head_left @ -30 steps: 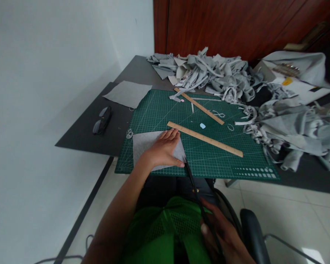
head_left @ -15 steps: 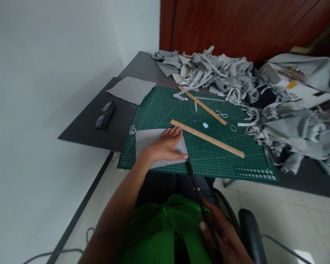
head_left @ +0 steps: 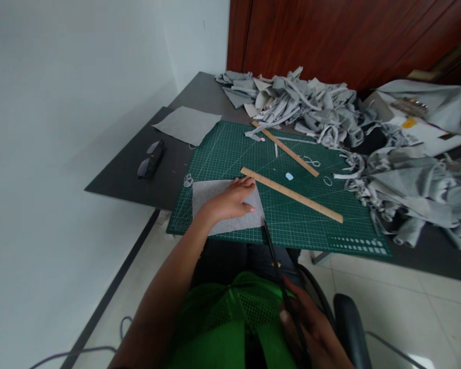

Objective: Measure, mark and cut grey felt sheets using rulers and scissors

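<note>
My left hand [head_left: 230, 201] lies flat, fingers together, on a grey felt sheet [head_left: 207, 192] at the near left corner of the green cutting mat [head_left: 292, 220]. Low in the view, above my lap, my right hand [head_left: 315, 333] grips the handles of long black scissors [head_left: 274, 253]. Their blades point up at the sheet's near right corner. A wooden ruler [head_left: 292, 195] lies diagonally on the mat just right of my left fingertips.
A second wooden ruler [head_left: 286, 149] lies farther back on the mat. Heaps of grey fabric scraps [head_left: 315, 107] cover the table's back and right side. Another grey sheet [head_left: 186, 124] and black glasses [head_left: 150, 160] lie left of the mat. A black chair arm [head_left: 349, 328] is at my right.
My left thumb has drawn in from the sheet's right edge toward the palm. The scissors and right hand stay put. My head has shifted, so the scene slides slightly right.
</note>
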Tool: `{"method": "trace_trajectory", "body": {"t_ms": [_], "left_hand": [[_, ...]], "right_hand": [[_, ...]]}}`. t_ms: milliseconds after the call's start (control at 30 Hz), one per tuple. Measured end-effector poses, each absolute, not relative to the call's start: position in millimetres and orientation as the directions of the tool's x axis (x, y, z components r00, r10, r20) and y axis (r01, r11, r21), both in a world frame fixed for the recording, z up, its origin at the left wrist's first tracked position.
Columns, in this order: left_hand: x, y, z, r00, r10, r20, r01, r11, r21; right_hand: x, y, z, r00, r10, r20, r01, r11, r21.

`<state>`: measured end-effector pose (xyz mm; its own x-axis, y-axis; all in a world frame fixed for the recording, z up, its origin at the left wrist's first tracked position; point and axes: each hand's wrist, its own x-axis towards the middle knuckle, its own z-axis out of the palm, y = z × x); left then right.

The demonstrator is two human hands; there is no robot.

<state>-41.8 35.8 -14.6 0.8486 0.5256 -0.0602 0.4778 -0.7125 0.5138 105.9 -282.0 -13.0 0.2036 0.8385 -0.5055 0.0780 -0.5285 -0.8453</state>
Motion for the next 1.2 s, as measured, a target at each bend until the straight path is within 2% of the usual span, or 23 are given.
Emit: {"method": "trace_trajectory", "body": {"t_ms": [467, 567, 767, 1067, 1200], "left_hand": [[-41, 36, -14, 0.835, 0.545, -0.07, 0.499, -0.699, 0.512], [-42, 35, -11, 0.836, 0.546, -0.062, 0.496, -0.701, 0.512], [-42, 35, -11, 0.837, 0.543, -0.064, 0.494, -0.701, 0.515], [-42, 39, -17, 0.851, 0.524, -0.013, 0.444, -0.707, 0.55], [-42, 39, -15, 0.847, 0.529, -0.046, 0.461, -0.689, 0.56]], "right_hand": [[101, -277, -8, 0.189, 0.83, -0.525, -0.005, -0.534, -0.845], [97, -280, -10, 0.176, 0.812, -0.556, -0.099, -0.547, -0.831], [87, -284, -1, 0.318, 0.711, -0.627, -0.347, -0.528, -0.775], [92, -257, 5, 0.279, 0.766, -0.58, -0.286, -0.51, -0.811], [97, -251, -2, 0.237, 0.799, -0.553, -0.251, -0.5, -0.829]]}}
